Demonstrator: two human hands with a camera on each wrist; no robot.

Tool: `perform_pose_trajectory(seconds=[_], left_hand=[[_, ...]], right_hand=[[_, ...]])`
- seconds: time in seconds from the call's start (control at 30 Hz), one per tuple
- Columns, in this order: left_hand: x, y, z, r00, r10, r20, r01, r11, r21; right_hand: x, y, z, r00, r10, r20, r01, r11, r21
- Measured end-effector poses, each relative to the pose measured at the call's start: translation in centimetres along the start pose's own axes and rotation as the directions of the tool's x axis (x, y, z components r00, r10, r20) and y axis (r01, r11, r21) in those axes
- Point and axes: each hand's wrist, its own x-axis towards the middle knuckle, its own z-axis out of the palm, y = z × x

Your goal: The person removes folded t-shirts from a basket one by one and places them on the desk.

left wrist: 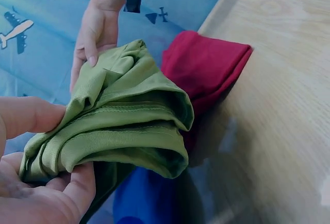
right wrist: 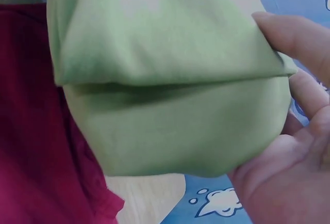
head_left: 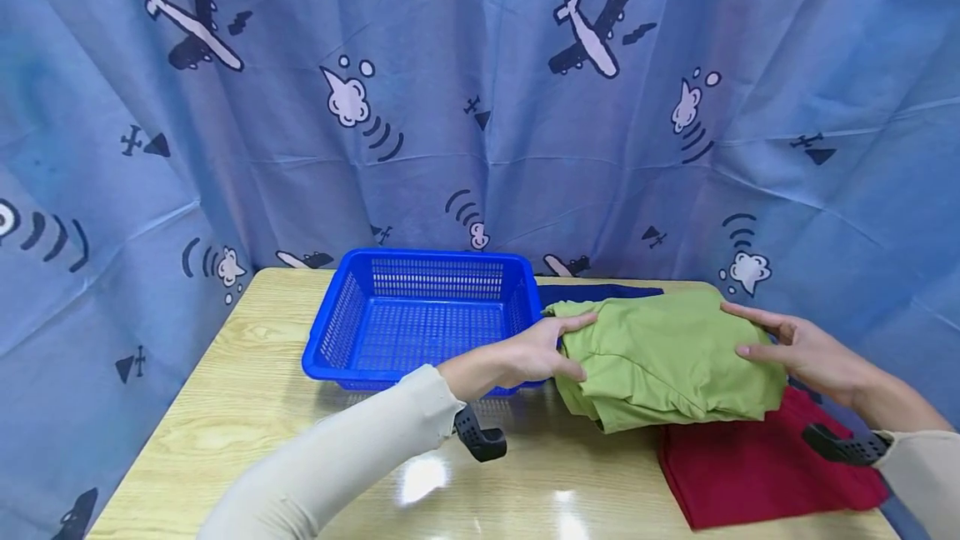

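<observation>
A green folded garment (head_left: 675, 357) is held between both hands above the right part of the table. My left hand (head_left: 536, 350) pinches its left end, thumb on one side and fingers curled beneath the stacked, stitched layers (left wrist: 124, 126). At the other end, my right hand (head_left: 817, 357) grips the garment's edge, with fingers partly hidden behind the cloth in the right wrist view. A folded red cloth (head_left: 757, 473) lies below and toward the front right. Behind the green garment, a dark blue cloth (head_left: 600, 292) shows along the table's back edge.
A blue plastic basket (head_left: 318, 357) with perforated walls stands left of the green garment, close to my left hand. The wooden table (head_left: 225, 407) reaches back to a blue printed curtain (head_left: 450, 107). The red cloth lies at the table's right edge.
</observation>
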Motion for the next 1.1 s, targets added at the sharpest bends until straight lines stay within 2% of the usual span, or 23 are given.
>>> perform_pose_trajectory(seconds=[0.2,0.33,0.47,0.6,0.8,0.9,1.03,1.1], left_hand=[[0.1,-1.1,0.8,1.000,-0.016,-0.002,0.016,0.998,0.065],[0.1,-2.0,1.5,0.999,-0.019,0.029,0.015,0.992,0.128],[-0.1,-2.5,2.1,0.998,-0.034,0.047,0.027,0.989,0.148],[-0.4,-3.1,2.2,0.998,-0.051,0.048,0.042,0.984,0.174],[-0.7,-4.1,2.0,0.997,-0.059,0.058,0.043,0.968,0.246],[-0.8,-4.5,1.8,0.995,-0.063,0.080,0.038,0.957,0.286],[-1.0,-4.8,1.6,0.989,-0.075,0.125,0.031,0.947,0.319],[-1.1,-5.1,1.7,0.985,-0.086,0.146,0.039,0.953,0.301]], right_hand=[[-0.6,1.1,0.5,1.000,0.028,0.007,-0.029,1.000,0.005],[-1.5,2.1,1.2,1.000,0.013,0.008,-0.012,1.000,-0.029],[-2.4,3.3,1.9,1.000,-0.004,0.022,0.005,1.000,-0.018],[-2.5,4.0,2.6,0.999,0.002,0.044,-0.003,1.000,0.022],[-2.6,3.9,3.6,0.999,0.000,0.053,-0.001,1.000,0.023],[-2.7,3.7,3.9,0.996,-0.004,0.092,-0.004,0.996,0.084],[-2.6,3.7,4.1,0.981,-0.013,0.191,-0.025,0.980,0.198],[-2.6,3.7,4.1,0.972,-0.017,0.232,-0.041,0.969,0.245]])
